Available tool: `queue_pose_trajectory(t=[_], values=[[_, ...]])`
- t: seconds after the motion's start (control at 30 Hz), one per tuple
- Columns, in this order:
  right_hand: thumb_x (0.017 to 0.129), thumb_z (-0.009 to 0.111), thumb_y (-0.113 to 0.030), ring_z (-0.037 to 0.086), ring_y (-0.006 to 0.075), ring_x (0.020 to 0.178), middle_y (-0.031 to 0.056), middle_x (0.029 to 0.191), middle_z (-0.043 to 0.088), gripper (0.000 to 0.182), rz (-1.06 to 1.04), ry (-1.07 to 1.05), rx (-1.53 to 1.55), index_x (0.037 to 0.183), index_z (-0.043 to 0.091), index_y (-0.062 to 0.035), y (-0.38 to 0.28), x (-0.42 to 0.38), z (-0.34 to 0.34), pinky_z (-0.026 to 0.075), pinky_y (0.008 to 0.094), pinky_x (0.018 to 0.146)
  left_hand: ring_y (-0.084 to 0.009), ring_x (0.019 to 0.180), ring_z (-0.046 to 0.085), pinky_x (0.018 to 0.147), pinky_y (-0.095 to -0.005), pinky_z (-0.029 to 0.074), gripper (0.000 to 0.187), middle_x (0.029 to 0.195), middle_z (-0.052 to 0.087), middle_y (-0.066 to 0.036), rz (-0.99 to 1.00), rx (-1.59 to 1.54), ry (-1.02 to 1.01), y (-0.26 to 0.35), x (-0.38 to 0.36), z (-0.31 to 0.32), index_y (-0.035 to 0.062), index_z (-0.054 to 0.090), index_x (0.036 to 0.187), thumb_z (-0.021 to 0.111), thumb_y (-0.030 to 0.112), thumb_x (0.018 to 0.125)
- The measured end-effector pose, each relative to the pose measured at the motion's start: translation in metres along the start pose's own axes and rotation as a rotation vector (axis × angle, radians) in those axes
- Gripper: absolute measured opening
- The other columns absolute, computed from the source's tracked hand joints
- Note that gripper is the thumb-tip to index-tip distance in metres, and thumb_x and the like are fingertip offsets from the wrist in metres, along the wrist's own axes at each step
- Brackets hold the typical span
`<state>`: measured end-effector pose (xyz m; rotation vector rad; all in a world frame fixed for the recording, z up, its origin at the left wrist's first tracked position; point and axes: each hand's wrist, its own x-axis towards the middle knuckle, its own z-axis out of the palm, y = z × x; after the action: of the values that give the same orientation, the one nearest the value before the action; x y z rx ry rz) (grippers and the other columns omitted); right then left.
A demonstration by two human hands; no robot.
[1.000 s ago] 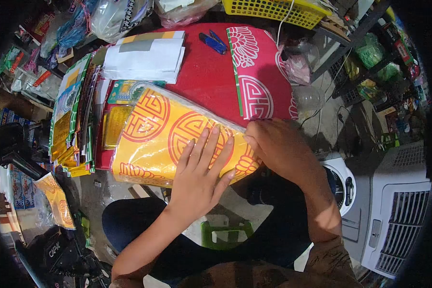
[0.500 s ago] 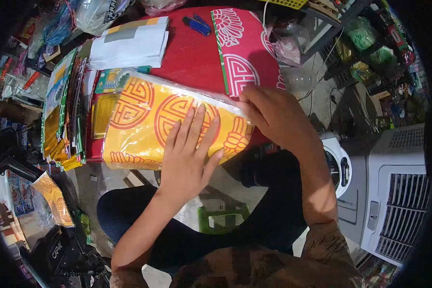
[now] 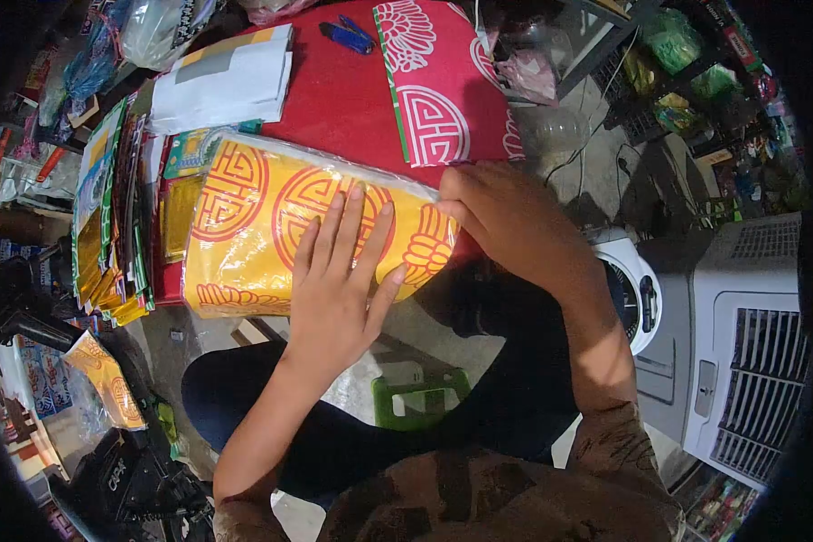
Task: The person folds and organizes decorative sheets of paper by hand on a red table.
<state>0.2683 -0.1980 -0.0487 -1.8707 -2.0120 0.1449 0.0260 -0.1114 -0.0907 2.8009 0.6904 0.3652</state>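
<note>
A yellow packet point(image 3: 244, 257) with red round patterns lies in a shiny clear plastic sleeve at the front of the red-covered surface. My left hand point(image 3: 334, 280) rests flat on its middle, fingers outstretched and slightly spread. At the packet's upper right corner, my right hand point(image 3: 510, 217) is closed with thumb and forefinger pinched on the sleeve's edge. A pale strip runs along the packet's top edge. Beyond my right hand lies a folded pink sheet point(image 3: 438, 77) with white patterns and a green border.
White folded sheets point(image 3: 221, 90) lie behind the packet, with a blue-handled tool point(image 3: 348, 36) farther back. A stack of colourful papers point(image 3: 108, 217) stands at the left. A green stool point(image 3: 420, 397) is between my legs; a white fan point(image 3: 628, 289) stands at the right.
The view has shifted slightly, so things on the surface appear farther left. My left hand stays flat on the packet, and my right hand remains pinched at its upper right corner.
</note>
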Motion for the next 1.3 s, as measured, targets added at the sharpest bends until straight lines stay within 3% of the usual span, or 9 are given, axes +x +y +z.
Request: queue_pose_trajectory(t=[0.1, 0.2, 0.4, 0.5, 0.6, 0.7, 0.8, 0.9, 1.3], values=[[0.105, 0.061, -0.023, 0.067, 0.0399, 0.093, 0.0164, 0.097, 0.068, 0.019, 0.195, 0.019, -0.009, 0.108, 0.059, -0.0043, 0.007, -0.001, -0.001, 0.052, 0.0502, 0.084, -0.0389, 0.161, 0.028, 0.129, -0.053, 0.02, 0.066, 0.173, 0.03, -0.022, 0.006, 0.0, 0.002, -0.001, 0.0, 0.0, 0.0104, 0.041, 0.166, 0.056, 0.038, 0.108], [0.106, 0.062, -0.023, 0.067, 0.0389, 0.091, 0.0165, 0.097, 0.069, 0.018, 0.172, 0.119, -0.004, 0.107, 0.059, -0.0049, 0.017, -0.001, -0.005, 0.051, 0.0514, 0.082, -0.0389, 0.161, 0.028, 0.129, -0.0528, 0.02, 0.066, 0.173, 0.03, -0.022, 0.007, 0.009, 0.006, -0.001, -0.001, 0.002, 0.0103, 0.041, 0.166, 0.056, 0.038, 0.108], [0.098, 0.075, -0.035, 0.067, 0.0317, 0.086, 0.0115, 0.094, 0.067, 0.031, 0.069, 0.195, 0.009, 0.104, 0.06, -0.0075, 0.013, -0.002, -0.004, 0.051, 0.0456, 0.077, -0.0388, 0.161, 0.028, 0.128, -0.0524, 0.021, 0.067, 0.173, 0.03, -0.022, 0.005, 0.004, 0.005, 0.0, 0.0, 0.0, 0.0101, 0.041, 0.166, 0.056, 0.039, 0.108], [0.093, 0.079, -0.04, 0.066, 0.0288, 0.085, 0.0099, 0.093, 0.066, 0.039, 0.11, 0.014, -0.012, 0.104, 0.061, -0.0078, 0.004, -0.001, -0.016, 0.051, 0.0426, 0.075, -0.0388, 0.161, 0.028, 0.128, -0.0522, 0.021, 0.067, 0.173, 0.03, -0.022, 0.005, 0.018, 0.009, 0.001, 0.0, 0.0, 0.01, 0.04, 0.166, 0.056, 0.039, 0.108], [0.093, 0.079, -0.042, 0.066, 0.0281, 0.085, 0.01, 0.092, 0.066, 0.04, 0.079, -0.038, 0.057, 0.105, 0.061, -0.0076, 0.006, -0.004, -0.008, 0.051, 0.0427, 0.075, -0.0381, 0.159, 0.032, 0.128, -0.0524, 0.022, 0.066, 0.171, 0.034, -0.023, 0.006, 0.039, 0.022, 0.001, 0.0, 0.002, 0.0112, 0.042, 0.165, 0.055, 0.042, 0.108], [0.09, 0.08, -0.033, 0.069, 0.035, 0.089, 0.0142, 0.092, 0.066, 0.037, 0.107, -0.016, 0.047, 0.101, 0.061, -0.0041, 0.004, -0.007, -0.004, 0.054, 0.0481, 0.079, -0.0381, 0.159, 0.032, 0.128, -0.0523, 0.022, 0.066, 0.171, 0.034, -0.023, 0.005, 0.036, 0.017, 0.001, 0.0, 0.002, 0.0116, 0.041, 0.165, 0.055, 0.043, 0.108], [0.086, 0.079, -0.026, 0.07, 0.0357, 0.09, 0.0152, 0.093, 0.066, 0.033, 0.149, -0.053, 0.096, 0.103, 0.062, -0.0032, 0.0, -0.006, -0.01, 0.054, 0.0487, 0.08, -0.0381, 0.159, 0.031, 0.128, -0.0522, 0.021, 0.067, 0.172, 0.032, -0.023, 0.004, 0.033, 0.014, 0.001, 0.0, 0.001, 0.0115, 0.04, 0.166, 0.055, 0.043, 0.108], [0.083, 0.077, -0.019, 0.069, 0.0357, 0.091, 0.0153, 0.096, 0.066, 0.029, 0.059, 0.041, -0.08, 0.103, 0.063, -0.0033, -0.011, -0.007, -0.011, 0.055, 0.0489, 0.08, -0.0382, 0.16, 0.031, 0.128, -0.0522, 0.021, 0.069, 0.172, 0.031, -0.023, 0.007, 0.04, 0.008, 0.0, 0.0, 0.001, 0.0114, 0.039, 0.166, 0.055, 0.043, 0.108], [0.088, 0.072, -0.019, 0.068, 0.0344, 0.09, 0.012, 0.09, 0.064, 0.021, 0.05, 0.075, -0.325, 0.098, 0.059, -0.005, -0.025, -0.01, 0.017, 0.053, 0.0487, 0.085, -0.0388, 0.159, 0.031, 0.128, -0.0518, 0.021, 0.068, 0.171, 0.033, -0.024, 0.009, 0.041, 0.021, 0.0, 0.001, 0.003, 0.0105, 0.041, 0.165, 0.057, 0.042, 0.107]])
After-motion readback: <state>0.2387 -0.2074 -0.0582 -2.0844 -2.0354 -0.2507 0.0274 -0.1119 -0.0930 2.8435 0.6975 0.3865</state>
